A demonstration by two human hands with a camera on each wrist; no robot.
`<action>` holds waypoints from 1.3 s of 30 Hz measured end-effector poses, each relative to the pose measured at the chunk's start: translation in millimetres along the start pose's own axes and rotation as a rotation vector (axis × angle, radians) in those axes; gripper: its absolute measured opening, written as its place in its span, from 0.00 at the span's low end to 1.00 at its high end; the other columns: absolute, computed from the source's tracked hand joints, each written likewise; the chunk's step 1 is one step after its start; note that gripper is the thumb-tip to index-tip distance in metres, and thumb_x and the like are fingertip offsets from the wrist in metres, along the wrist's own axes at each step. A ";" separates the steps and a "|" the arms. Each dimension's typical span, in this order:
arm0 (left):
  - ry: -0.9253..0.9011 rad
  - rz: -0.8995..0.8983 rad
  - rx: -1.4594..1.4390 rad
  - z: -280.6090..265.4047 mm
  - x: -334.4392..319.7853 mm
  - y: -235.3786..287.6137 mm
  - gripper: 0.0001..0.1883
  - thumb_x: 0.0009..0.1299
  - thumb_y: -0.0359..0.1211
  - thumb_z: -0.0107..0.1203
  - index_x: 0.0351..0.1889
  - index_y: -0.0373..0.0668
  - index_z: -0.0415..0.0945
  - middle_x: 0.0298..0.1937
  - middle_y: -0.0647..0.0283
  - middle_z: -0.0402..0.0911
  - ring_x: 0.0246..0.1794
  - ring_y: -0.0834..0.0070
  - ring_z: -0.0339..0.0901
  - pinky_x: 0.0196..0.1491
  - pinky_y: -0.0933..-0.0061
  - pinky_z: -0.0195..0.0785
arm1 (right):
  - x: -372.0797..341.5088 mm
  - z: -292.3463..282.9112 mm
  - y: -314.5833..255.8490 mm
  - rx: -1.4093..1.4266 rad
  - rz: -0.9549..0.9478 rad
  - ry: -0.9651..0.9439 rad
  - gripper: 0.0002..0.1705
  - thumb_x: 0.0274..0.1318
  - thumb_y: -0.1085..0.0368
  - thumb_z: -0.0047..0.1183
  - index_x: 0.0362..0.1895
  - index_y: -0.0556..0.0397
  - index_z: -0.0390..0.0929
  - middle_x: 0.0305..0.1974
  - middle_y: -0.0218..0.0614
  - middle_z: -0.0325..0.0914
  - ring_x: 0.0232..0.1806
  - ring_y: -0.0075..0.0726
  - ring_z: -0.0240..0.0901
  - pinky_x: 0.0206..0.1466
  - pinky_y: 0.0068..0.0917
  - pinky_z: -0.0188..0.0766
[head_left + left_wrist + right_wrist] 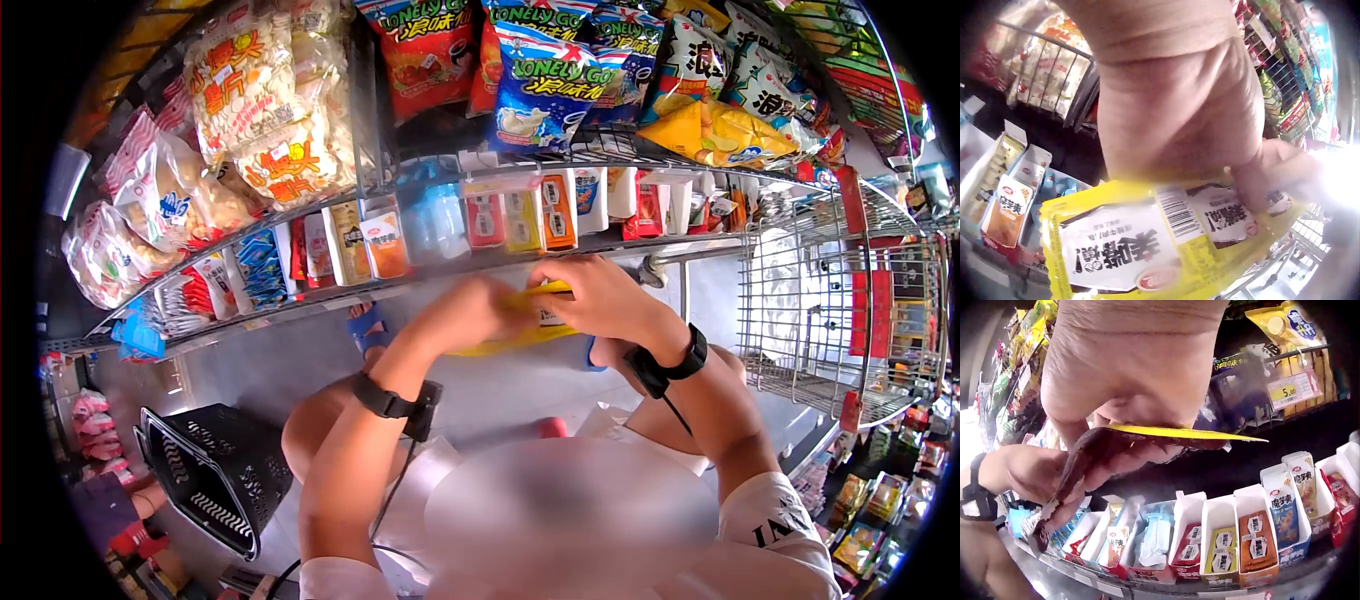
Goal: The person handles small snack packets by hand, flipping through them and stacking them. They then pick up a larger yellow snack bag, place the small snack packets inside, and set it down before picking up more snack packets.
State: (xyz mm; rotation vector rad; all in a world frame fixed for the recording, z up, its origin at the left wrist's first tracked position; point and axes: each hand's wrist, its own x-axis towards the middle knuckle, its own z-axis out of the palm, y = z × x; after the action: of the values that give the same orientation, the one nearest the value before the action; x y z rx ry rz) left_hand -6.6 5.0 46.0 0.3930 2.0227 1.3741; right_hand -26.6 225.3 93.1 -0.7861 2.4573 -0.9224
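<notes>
A flat yellow snack packet (1116,247) with white label panels and a barcode is held between both hands, in front of the lower shelf. My left hand (485,312) pinches it at one side in the head view. On the other side my right hand (595,295) grips it, fingers bent over its edge. Seen from the right wrist, the packet (1185,432) is nearly edge-on beneath my right hand (1135,369), with its dark side folded down toward my left hand (1038,472).
Open snack boxes (1260,547) line the lower shelf, with bagged chips (550,90) above. A black basket (215,470) stands on the floor at left; a wire cart (810,310) is at right. Someone's blue sandals (368,325) show below the shelf.
</notes>
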 end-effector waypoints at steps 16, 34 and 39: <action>0.448 -0.085 -0.666 7.7 24.3 10.0 0.16 0.72 0.37 0.58 0.49 0.34 0.81 0.41 0.61 0.84 0.40 0.76 0.79 0.43 0.73 0.70 | 5.3 23.1 8.0 0.146 0.237 0.295 0.23 0.63 0.58 0.57 0.56 0.56 0.70 0.40 0.54 0.82 0.41 0.59 0.81 0.42 0.42 0.75; 0.452 0.082 -0.609 17.1 36.3 -1.4 0.20 0.71 0.26 0.59 0.61 0.39 0.72 0.50 0.60 0.81 0.49 0.77 0.77 0.49 0.77 0.71 | 11.1 21.3 8.7 0.120 0.237 0.487 0.20 0.61 0.56 0.60 0.41 0.61 0.70 0.35 0.52 0.76 0.35 0.55 0.75 0.39 0.42 0.70; 0.648 -0.211 -0.887 16.7 31.4 9.8 0.13 0.75 0.32 0.51 0.56 0.43 0.74 0.46 0.66 0.81 0.49 0.76 0.78 0.53 0.70 0.73 | 10.9 31.1 24.8 0.140 0.331 0.206 0.24 0.62 0.53 0.58 0.47 0.63 0.72 0.38 0.55 0.81 0.39 0.56 0.81 0.42 0.41 0.75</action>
State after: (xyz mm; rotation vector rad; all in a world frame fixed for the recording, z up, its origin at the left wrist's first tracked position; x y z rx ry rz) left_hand -20.0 38.8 40.1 -0.7119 1.5729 2.2429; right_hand -27.2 219.4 52.3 -0.2342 2.5548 -1.0744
